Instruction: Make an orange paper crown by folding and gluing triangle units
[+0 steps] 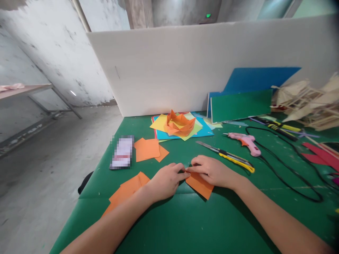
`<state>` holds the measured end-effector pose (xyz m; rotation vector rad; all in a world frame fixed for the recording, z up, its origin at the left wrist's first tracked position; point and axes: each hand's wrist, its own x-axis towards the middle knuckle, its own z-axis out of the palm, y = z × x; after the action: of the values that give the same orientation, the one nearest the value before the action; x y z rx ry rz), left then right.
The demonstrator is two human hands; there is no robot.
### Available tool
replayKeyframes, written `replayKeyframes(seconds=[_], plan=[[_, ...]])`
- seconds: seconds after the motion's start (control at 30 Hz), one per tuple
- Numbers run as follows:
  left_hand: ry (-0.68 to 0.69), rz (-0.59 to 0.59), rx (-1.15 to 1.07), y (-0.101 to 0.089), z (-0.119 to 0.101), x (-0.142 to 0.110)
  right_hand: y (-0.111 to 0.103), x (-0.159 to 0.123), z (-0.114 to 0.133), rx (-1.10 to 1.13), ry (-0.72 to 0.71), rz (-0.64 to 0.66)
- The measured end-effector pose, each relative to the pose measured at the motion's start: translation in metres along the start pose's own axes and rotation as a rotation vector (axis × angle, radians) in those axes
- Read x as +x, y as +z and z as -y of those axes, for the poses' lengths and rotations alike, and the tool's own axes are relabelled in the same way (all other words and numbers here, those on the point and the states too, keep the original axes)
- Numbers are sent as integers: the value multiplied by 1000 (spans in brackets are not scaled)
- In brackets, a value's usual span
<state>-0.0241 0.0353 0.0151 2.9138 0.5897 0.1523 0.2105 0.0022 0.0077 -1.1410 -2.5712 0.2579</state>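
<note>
An orange sheet of paper (201,185) sits at the middle of the green table, its lower corner pointing towards me. My left hand (166,179) is closed, with thumb and fingertips pinching at the paper's upper left corner. From the other side, my right hand (208,170) is closed on the same sheet, its fingers along the top edge and meeting the left fingertips. Both hands partly cover the paper, so any fold at that corner is hidden. Under my left forearm lie more orange paper sheets (127,190), partly covered.
Beyond my hands, a folded orange paper ring (180,125) rests on coloured sheets. A phone (122,152) and orange squares (147,150) lie at the left. To the right are a yellow utility knife (235,160), a pink glue gun (246,141) with its black cord, and wooden models (312,102).
</note>
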Motion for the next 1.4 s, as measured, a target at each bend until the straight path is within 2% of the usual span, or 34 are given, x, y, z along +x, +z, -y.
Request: replayKeyframes(seconds=[0.33,0.57,0.8,1.03,1.27,1.4], plan=[[-19,32,-34,-3,-1,0,-6,-10,-11,24,47,-57],[-14,-27,-24,1,-1,-1,-2,-5,0,127,150,-147],[42,-29,11,0,-2,0,5,3,8,217,314,-101],[22,-26,-56,1,-2,1,11,2,12,178,425,-108],[2,-41,-109,3,-3,1,11,8,20,143,474,-130],[4,-42,-108,4,-3,1,10,8,20,283,501,-120]])
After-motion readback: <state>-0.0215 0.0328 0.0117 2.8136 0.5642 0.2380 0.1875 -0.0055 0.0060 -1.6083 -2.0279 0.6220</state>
